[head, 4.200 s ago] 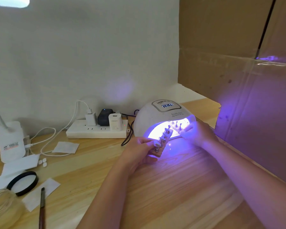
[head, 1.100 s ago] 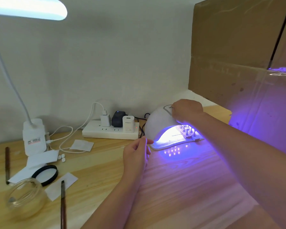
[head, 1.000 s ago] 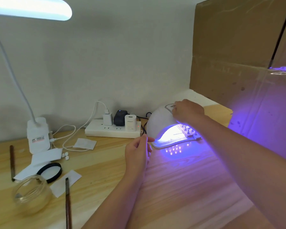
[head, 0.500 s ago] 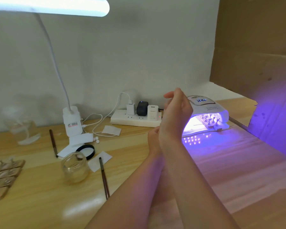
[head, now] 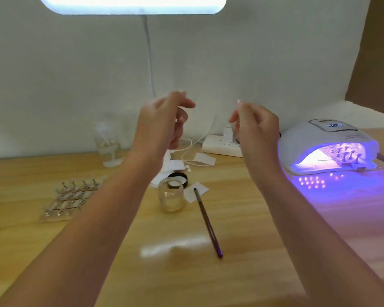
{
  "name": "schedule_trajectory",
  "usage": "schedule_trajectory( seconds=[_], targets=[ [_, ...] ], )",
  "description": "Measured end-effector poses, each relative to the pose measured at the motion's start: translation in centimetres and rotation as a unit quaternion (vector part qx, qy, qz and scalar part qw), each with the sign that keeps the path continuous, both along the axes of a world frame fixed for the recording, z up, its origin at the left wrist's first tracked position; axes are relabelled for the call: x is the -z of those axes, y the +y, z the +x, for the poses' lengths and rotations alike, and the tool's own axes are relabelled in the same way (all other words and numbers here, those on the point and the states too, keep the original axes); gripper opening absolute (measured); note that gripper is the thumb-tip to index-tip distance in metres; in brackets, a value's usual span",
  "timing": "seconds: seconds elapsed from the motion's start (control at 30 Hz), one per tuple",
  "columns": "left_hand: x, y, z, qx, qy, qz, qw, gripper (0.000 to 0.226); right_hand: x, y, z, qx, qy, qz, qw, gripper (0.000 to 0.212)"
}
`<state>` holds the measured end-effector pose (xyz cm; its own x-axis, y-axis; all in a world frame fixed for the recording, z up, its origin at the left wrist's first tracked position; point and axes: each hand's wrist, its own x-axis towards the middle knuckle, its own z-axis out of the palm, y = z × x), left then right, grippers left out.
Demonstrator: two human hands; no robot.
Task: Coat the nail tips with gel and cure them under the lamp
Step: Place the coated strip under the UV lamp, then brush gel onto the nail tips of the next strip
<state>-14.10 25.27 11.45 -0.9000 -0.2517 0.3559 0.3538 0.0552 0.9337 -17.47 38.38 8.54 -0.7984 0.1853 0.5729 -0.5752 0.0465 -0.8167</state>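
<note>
While lamp (head: 324,147) glows — two hands (head: 162,122) raised, one brush (head: 207,222).

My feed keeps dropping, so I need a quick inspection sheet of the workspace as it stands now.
Surface: wooden table, purple glow at its right.
Job's things: curing lamp lit, nail-tip strips inside; more nail-tip strips lying at left; open glass jar at centre, brush lying beside it.
Clutter: black lid, paper pieces, second glass jar near the wall.
Hands: left hand and right hand raised above the table, fingers loosely curled, holding nothing.
Cables: white cable running from the power strip.
Surroundings: white wall, desk lamp lit overhead, cardboard at far right.
</note>
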Motion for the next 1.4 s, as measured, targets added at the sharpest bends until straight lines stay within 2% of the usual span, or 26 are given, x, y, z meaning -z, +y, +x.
schedule_trajectory(
  seconds=[0.13, 0.27, 0.33, 0.4, 0.5, 0.57, 0.63, 0.83, 1.0, 1.13, 1.4],
  targets=[
    [1.9, -9.0, 4.1, -0.136, 0.047, -0.138, 0.980, 0.016, 2.1, -0.9, -0.4, -0.006, -0.055, 0.237, 0.970, 0.033],
    [4.8, -17.0, 6.5, -0.266, -0.001, -0.192, 0.945, 0.018, 3.7, -1.4, -0.5, 0.002, -0.097, 0.374, 0.922, 0.028],
    [5.6, -20.4, 7.1, -0.309, -0.081, -0.185, 0.929, 0.017, 4.4, -1.8, -0.6, 0.015, -0.110, 0.419, 0.901, 0.026],
    [6.0, -22.6, 7.7, -0.301, -0.225, -0.203, 0.904, 0.015, 5.0, -2.1, -0.5, 0.019, -0.126, 0.462, 0.877, 0.023],
    [6.8, -24.4, 8.7, -0.190, -0.427, -0.270, 0.841, 0.015, 5.5, -2.2, -0.6, 0.020, -0.135, 0.478, 0.867, 0.021],
    [6.9, -24.5, 9.2, -0.114, -0.486, -0.311, 0.809, 0.020, 5.9, -2.3, -0.7, 0.022, -0.134, 0.479, 0.867, 0.022],
    [7.0, -24.2, 9.2, -0.081, -0.485, -0.305, 0.816, 0.023, 6.2, -2.4, -0.6, 0.022, -0.131, 0.476, 0.869, 0.024],
    [7.6, -23.6, 8.4, -0.094, -0.443, -0.320, 0.832, 0.020, 6.7, -2.3, -0.6, 0.010, -0.150, 0.521, 0.840, 0.026],
    [7.3, -23.2, 8.4, -0.055, -0.444, -0.361, 0.818, 0.019, 6.4, -2.5, -0.4, -0.036, -0.196, 0.565, 0.800, 0.027],
    [7.1, -22.1, 8.1, 0.010, -0.438, -0.424, 0.793, 0.020, 6.1, -2.6, -0.1, -0.067, -0.225, 0.584, 0.777, 0.029],
    [7.0, -19.6, 7.6, 0.101, -0.380, -0.472, 0.789, 0.019, 4.7, -3.0, 0.9, -0.115, -0.265, 0.636, 0.716, 0.030]
  ],
)
